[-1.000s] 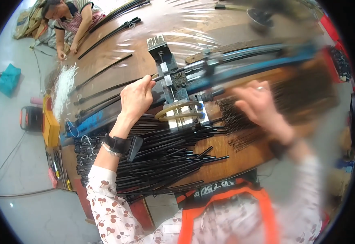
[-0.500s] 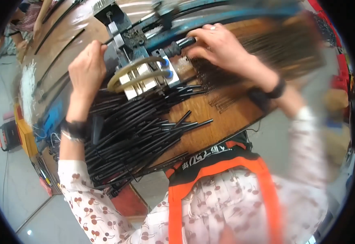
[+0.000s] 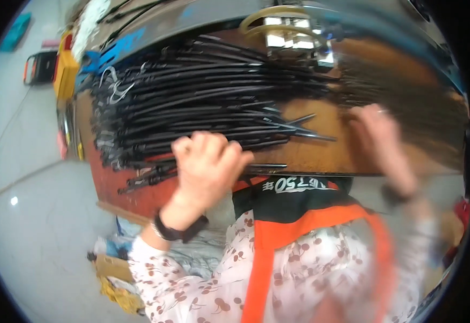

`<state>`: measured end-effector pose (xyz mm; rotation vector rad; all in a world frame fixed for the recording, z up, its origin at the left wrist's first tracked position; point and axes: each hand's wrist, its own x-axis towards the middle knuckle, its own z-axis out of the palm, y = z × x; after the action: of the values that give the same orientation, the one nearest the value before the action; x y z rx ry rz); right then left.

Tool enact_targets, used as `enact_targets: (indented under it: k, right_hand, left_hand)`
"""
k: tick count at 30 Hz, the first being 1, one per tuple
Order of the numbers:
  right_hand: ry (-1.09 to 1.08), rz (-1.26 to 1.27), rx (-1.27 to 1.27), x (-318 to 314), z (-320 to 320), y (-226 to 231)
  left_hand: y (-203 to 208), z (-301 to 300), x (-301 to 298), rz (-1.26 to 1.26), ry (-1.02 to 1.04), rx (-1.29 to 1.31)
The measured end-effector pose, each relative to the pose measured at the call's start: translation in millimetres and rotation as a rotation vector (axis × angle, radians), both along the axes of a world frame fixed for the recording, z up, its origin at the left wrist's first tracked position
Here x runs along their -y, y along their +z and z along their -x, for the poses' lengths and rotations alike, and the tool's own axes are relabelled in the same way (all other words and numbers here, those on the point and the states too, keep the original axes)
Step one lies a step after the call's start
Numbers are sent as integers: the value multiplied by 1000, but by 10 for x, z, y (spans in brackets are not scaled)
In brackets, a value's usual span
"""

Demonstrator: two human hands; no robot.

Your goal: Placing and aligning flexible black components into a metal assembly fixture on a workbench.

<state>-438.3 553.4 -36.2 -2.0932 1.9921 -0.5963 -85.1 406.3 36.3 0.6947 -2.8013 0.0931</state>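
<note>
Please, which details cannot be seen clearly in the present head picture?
- Head view: whether the left hand grips one of the black rods; its own back hides this.
- Head view: the right hand's grip; motion blur.
- Head view: separate pieces in the brown heap; blur.
- Head view: white pile's far end; upper edge.

Left hand (image 3: 208, 167): fingers curled, positioned over the near edge of the black rods (image 3: 192, 97); grip not discernible. Right hand (image 3: 380, 137): motion-blurred, above the worktop (image 3: 318, 156), near the springs (image 3: 412, 105) at right. Pale-tubed fixture (image 3: 291, 39): far side.
</note>
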Motion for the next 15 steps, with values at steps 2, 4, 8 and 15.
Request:
enact_targets:
  k: [2,4,8,15]
  right_hand:
    - [-5,-25,59,84,-76,191]
    - [-68,-95,200,118,-164,373]
    - [-195,-331,451,109,-206,530]
    - [215,-97,243,4,-144,8]
  left_hand:
    - [-194,-173,-325,-119,114,27]
    - [-402,-261,-400,-130,134,1]
    - [-590,-311,-206,-163,18,-100]
    - [-373,308,-248,-195,-155,-99]
